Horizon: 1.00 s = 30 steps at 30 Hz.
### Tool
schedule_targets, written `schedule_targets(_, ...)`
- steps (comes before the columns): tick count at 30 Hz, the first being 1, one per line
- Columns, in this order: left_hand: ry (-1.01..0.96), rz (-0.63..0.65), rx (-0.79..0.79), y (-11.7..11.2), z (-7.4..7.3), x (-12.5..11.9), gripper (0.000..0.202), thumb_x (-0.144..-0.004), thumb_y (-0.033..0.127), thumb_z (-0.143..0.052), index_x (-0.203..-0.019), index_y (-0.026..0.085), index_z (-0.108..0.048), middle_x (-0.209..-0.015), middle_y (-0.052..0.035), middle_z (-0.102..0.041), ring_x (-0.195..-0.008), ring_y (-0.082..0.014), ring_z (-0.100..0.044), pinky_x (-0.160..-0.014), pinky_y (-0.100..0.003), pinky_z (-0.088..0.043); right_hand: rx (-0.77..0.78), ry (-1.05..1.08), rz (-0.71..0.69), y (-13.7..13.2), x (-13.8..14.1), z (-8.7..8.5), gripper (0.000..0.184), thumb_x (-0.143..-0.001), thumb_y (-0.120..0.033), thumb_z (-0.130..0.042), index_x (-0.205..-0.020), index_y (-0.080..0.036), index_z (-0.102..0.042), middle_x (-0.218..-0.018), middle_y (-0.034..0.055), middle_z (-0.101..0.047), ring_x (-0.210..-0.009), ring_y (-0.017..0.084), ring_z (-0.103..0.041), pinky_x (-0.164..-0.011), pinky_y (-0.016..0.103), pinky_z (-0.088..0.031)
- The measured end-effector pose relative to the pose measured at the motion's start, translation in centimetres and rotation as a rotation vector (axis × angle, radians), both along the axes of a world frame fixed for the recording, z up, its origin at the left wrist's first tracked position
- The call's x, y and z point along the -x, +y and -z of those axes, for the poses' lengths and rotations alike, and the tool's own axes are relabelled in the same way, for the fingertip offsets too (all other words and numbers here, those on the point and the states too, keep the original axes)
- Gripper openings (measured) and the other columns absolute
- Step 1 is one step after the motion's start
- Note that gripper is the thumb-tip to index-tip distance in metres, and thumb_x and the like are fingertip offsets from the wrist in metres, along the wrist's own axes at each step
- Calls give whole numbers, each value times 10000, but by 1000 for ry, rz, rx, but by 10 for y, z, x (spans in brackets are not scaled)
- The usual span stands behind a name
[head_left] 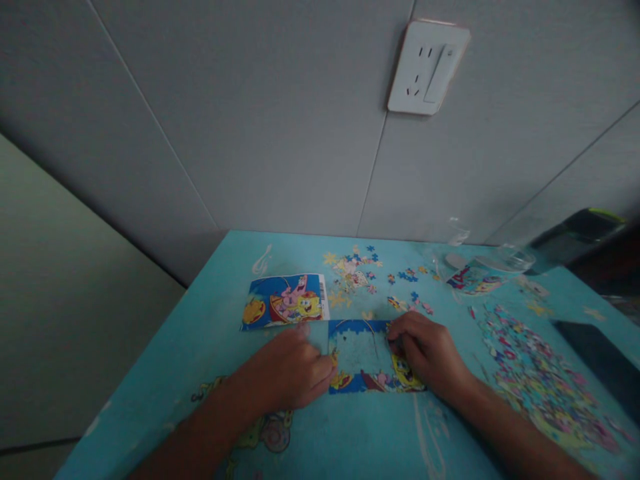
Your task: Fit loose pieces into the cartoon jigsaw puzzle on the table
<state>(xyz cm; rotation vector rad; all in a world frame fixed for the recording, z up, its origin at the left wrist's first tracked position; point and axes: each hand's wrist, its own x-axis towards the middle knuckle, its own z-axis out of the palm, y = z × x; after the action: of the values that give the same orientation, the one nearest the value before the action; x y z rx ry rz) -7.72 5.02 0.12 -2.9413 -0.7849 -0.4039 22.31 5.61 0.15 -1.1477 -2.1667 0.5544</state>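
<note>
A partly assembled jigsaw puzzle (357,383) lies flat on the table, its border joined around an open middle where the tabletop shows. My left hand (295,367) rests at its left edge, fingertips touching or very near the border, one finger stretched toward the picture card. That card (285,300), printed with cartoon figures on blue, lies just behind the hand. Over the puzzle's right side, my right hand (425,350) has its fingers curled in a pinch against the border. Whatever is between those fingertips is hidden.
Loose puzzle pieces (353,273) are scattered behind the puzzle. A large heap of pieces (545,373) spreads at right, beside a dark flat object (600,363). A clear printed container (487,275) lies near the wall. A wall socket (429,67) is above.
</note>
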Motion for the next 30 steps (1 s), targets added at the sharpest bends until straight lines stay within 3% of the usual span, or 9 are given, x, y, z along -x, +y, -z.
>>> schedule_targets(3,0,4,-25,-2,-3,-3,232,-943,268,-525,-726,206,-581,-524,29,-587,-426,-148,-474,-727,-379,-487,-59,-80,20,14,14,-10,264,-868,-50,-480,-938,-207,-680,-958,57,-683,-935,205,-621,-876,347,-483)
schedule_targets(7,16,9,-35,-4,-6,-5,229,-927,283,-558,-712,206,-579,-524,22,-588,-434,-150,-495,-693,-360,-479,-96,-244,81,58,37,-23,266,-901,-107,-524,-1071,-197,-708,-1076,89,-693,-1041,232,-621,-964,364,-462)
schedule_targets(11,38,25,-44,-3,-3,-5,237,-945,296,-533,-734,203,-590,-529,19,-593,-431,-156,-499,-735,-400,-490,-13,-375,125,105,58,-20,238,-936,-193,-563,-1114,-172,-720,-1093,114,-699,-982,206,-652,-935,309,-468)
schedule_targets(14,45,29,-37,-2,-3,-4,254,-957,301,-514,-740,201,-601,-545,7,-610,-442,-158,-513,-733,-396,-491,29,-397,154,124,65,-13,260,-922,-238,-611,-1147,-166,-719,-1077,119,-705,-898,194,-662,-869,289,-476)
schedule_targets(24,56,53,-44,-2,-9,-6,298,-962,292,-499,-692,203,-590,-527,6,-600,-421,-162,-502,-693,-398,-492,139,-387,170,136,62,-12,221,-849,-244,-678,-1040,-187,-771,-880,46,-755,-751,168,-651,-696,255,-440)
schedule_targets(30,40,43,-51,-1,-9,-7,332,-984,302,-455,-704,196,-600,-514,5,-591,-413,-159,-491,-690,-398,-489,94,-316,175,118,57,-21,163,-868,-272,-644,-880,-171,-770,-816,42,-734,-717,162,-621,-671,270,-422)
